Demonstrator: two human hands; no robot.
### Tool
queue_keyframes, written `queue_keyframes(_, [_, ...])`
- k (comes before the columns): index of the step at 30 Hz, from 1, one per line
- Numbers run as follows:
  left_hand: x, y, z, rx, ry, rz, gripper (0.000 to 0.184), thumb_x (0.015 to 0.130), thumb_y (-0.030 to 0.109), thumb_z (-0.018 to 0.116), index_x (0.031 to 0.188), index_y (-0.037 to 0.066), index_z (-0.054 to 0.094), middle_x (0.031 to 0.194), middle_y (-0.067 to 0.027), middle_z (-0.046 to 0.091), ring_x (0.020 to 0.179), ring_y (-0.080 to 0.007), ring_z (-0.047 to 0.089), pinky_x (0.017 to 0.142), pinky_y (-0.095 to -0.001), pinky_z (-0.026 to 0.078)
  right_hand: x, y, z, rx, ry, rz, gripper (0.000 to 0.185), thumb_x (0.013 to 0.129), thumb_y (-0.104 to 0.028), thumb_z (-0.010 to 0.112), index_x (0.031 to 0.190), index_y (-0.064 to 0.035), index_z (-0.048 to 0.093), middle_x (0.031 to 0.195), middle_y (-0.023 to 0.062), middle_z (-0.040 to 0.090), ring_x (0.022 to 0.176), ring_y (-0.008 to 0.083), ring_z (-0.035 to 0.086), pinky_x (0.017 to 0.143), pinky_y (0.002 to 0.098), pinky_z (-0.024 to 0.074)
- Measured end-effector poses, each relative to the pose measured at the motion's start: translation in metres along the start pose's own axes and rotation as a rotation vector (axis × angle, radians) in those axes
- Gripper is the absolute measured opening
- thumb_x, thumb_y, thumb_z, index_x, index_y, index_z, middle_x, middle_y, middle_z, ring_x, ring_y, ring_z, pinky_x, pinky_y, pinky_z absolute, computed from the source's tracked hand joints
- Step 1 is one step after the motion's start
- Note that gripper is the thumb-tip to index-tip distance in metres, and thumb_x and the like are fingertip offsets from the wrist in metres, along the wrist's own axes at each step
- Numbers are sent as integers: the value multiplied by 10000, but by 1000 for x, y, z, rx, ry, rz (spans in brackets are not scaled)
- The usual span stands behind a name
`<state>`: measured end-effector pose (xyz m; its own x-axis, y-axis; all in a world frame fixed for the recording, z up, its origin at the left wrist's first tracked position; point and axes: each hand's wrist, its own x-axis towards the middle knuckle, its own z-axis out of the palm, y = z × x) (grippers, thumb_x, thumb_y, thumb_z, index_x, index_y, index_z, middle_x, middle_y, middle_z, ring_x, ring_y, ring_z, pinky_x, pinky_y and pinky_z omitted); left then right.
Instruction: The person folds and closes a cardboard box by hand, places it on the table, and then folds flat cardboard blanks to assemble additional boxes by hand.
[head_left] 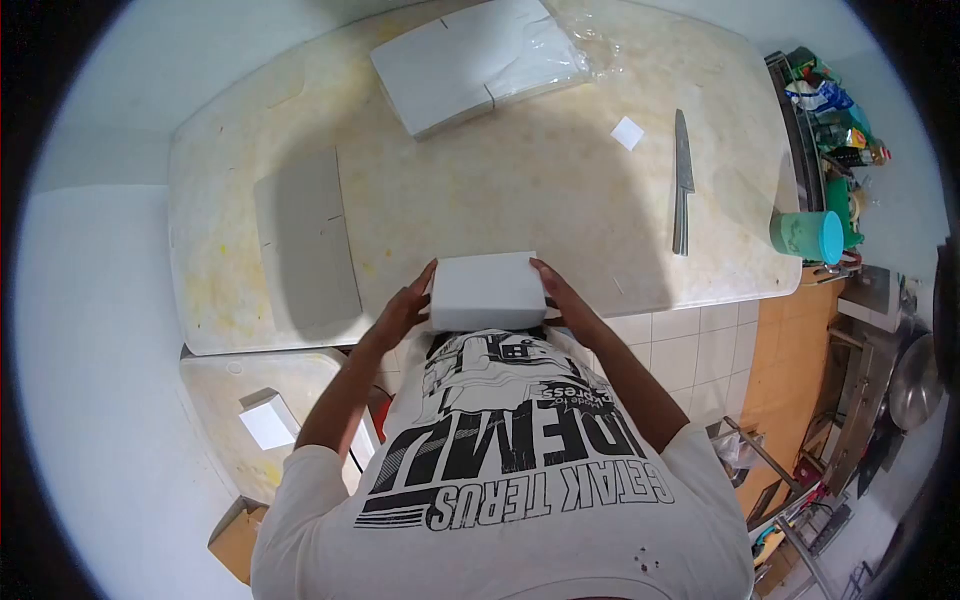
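Observation:
A closed white box [487, 291] is at the table's near edge, against the front of my shirt. My left hand [406, 312] holds its left side, with the thumb near the upper left corner. On the right side, my right hand [566, 300] grips the same box, thumb at the upper right corner and fingers along the side. The undersides of both hands are partly hidden. To the left of the box lies a flat white cardboard sheet [310, 240] with short slits.
A stack of white sheets [470, 60], partly in clear plastic, lies at the back. Toward the right are a small white square [627, 133], a knife [682, 180] and a green cup [805, 236]. Another white box [268, 422] sits on a lower left table.

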<state>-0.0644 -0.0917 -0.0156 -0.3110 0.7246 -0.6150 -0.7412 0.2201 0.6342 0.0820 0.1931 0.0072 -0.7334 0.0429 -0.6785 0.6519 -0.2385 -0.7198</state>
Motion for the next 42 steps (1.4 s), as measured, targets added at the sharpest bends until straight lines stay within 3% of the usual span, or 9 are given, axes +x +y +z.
queue_keyframes(5, [9, -11, 54, 176, 453, -74, 837, 831, 390, 668, 1468, 136, 187, 1464, -137, 292, 1322, -313, 325, 1001, -498, 354, 16, 43, 18, -399, 167, -299, 756, 885, -332, 599, 1443, 9, 221, 1442, 247, 333, 1321, 348, 362, 1099, 361, 277])
queue_keyframes(7, [36, -38, 24, 270, 488, 139, 788, 807, 356, 710, 1408, 56, 298, 1356, -165, 419, 1217, -268, 448, 958, -438, 411, 21, 40, 17, -427, 222, -306, 796, 869, -348, 622, 1435, 38, 215, 1426, 256, 356, 1278, 349, 420, 1075, 351, 318])
queue_keyframes(10, [52, -13, 37, 266, 536, 321, 639, 830, 311, 686, 1316, -15, 430, 1220, -176, 554, 1076, -255, 571, 917, -370, 456, 44, 30, 4, -286, 263, -128, 784, 853, -362, 642, 1453, -60, 236, 1389, 234, 412, 1171, 354, 512, 994, 423, 416])
queue_keyframes(13, [75, -6, 27, 469, 631, 155, 659, 830, 348, 679, 1322, -13, 431, 1215, -195, 557, 1040, -281, 595, 902, -385, 470, 48, 7, -5, -266, 79, 7, 806, 846, -446, 646, 1479, -227, 199, 1358, 175, 446, 944, 244, 571, 757, 413, 530])
queue_keyframes(19, [57, 14, 30, 785, 574, -160, 823, 803, 485, 672, 1376, -10, 352, 1234, -200, 542, 1058, -302, 595, 905, -419, 478, 31, -18, -3, -319, 7, 308, 794, 851, -600, 552, 1470, -300, 156, 1290, 153, 483, 995, 295, 592, 778, 445, 533])
queue_keyframes(26, [39, 15, 37, 362, 379, -302, 847, 787, 560, 671, 1342, -3, 367, 1231, -189, 524, 1062, -298, 573, 830, -428, 524, 48, 21, -6, -75, 55, 206, 711, 889, -515, 553, 1323, 20, 379, 1236, 192, 513, 1046, 308, 578, 890, 413, 493])
queue_keyframes(34, [55, -33, 25, -15, 511, 0, 633, 833, 446, 677, 1232, -7, 484, 1043, -102, 555, 846, -176, 558, 758, -298, 474, 48, 18, -2, 247, 64, 253, 617, 892, -422, 595, 1266, 45, 444, 1179, 191, 533, 1091, 316, 531, 936, 402, 462])
queue_keyframes(37, [40, -7, 47, -10, 607, -13, 655, 842, 510, 640, 1276, 48, 477, 1061, -103, 543, 939, -180, 511, 846, -321, 424, 42, -5, -5, 255, 67, 222, 611, 858, -457, 620, 1240, -2, 475, 1108, 143, 559, 1002, 282, 575, 864, 358, 507])
queue_keyframes(42, [24, 44, 76, 503, 518, 563, 721, 827, 535, 634, 1330, 63, 424, 1216, -168, 444, 1127, -264, 414, 973, -411, 347, 25, -77, -40, 131, -105, 363, 535, 826, -593, 551, 1050, -107, 573, 807, 77, 589, 619, 138, 552, 544, 240, 487])
